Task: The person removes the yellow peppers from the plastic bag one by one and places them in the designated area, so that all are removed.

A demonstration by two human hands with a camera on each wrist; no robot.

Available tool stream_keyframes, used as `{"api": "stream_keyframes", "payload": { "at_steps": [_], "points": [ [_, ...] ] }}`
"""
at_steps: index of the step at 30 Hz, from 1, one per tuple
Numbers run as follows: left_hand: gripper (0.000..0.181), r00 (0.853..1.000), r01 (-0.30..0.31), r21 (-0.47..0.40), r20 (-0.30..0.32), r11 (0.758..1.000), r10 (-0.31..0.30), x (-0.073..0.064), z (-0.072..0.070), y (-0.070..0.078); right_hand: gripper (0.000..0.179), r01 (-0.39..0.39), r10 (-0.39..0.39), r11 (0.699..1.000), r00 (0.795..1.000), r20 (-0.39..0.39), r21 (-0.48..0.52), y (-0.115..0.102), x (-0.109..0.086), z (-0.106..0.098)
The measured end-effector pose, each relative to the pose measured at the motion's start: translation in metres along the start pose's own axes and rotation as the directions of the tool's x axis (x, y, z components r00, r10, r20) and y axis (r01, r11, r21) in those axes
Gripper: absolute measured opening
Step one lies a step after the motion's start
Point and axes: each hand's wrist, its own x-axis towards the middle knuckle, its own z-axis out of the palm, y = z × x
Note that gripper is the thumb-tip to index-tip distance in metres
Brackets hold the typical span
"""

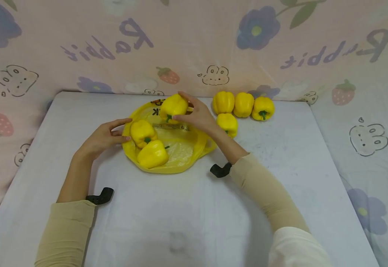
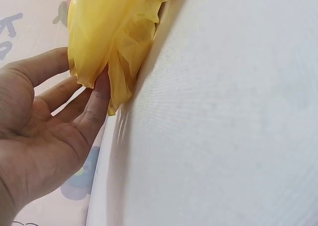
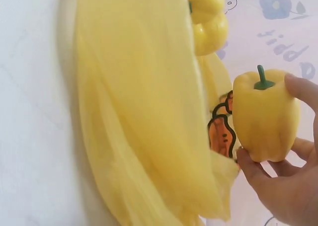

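In my right hand (image 1: 198,115) is a yellow bell pepper (image 1: 173,105), gripped between thumb and fingers over the far part of an open yellow plastic bag (image 1: 178,150). Its green stem points up in the right wrist view, where the fingertips (image 3: 248,164) cup its base. Two more yellow peppers, one behind (image 1: 142,130) and one in front (image 1: 152,154), lie inside the bag at its left. My left hand (image 1: 102,139) holds the bag's left rim, fingers spread; crumpled plastic (image 2: 124,52) covers part of a fingertip.
Beyond the bag to the right, three yellow peppers (image 1: 244,105) stand in a row, with another pepper (image 1: 227,124) in front, partly behind my right forearm. All rest on a white-covered table (image 1: 167,215). A printed cloth (image 1: 194,44) hangs along the back. Black wrist mounts (image 1: 101,196) jut from both forearms.
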Motion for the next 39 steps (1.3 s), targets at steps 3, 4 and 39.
{"api": "stream_keyframes", "payload": {
  "at_steps": [3, 4, 39],
  "points": [
    [0.073, 1.0, -0.002, -0.003, -0.001, 1.0, 0.002, 0.0, 0.0, 0.0, 0.086, 0.009, -0.009, 1.0, 1.0, 0.004, 0.007, -0.001, -0.003, -0.005],
    [0.073, 1.0, -0.003, -0.002, -0.001, 1.0, 0.003, 0.0, 0.0, 0.0, 0.086, 0.001, -0.001, 1.0, 1.0, 0.005, 0.011, -0.001, -0.004, -0.007],
    [0.07, 0.999, -0.03, -0.108, -0.033, 0.994, 0.026, 0.001, 0.0, -0.001, 0.081, 0.041, -0.04, 0.999, 0.999, 0.023, -0.03, 0.003, -0.051, -0.09]
  ]
}}
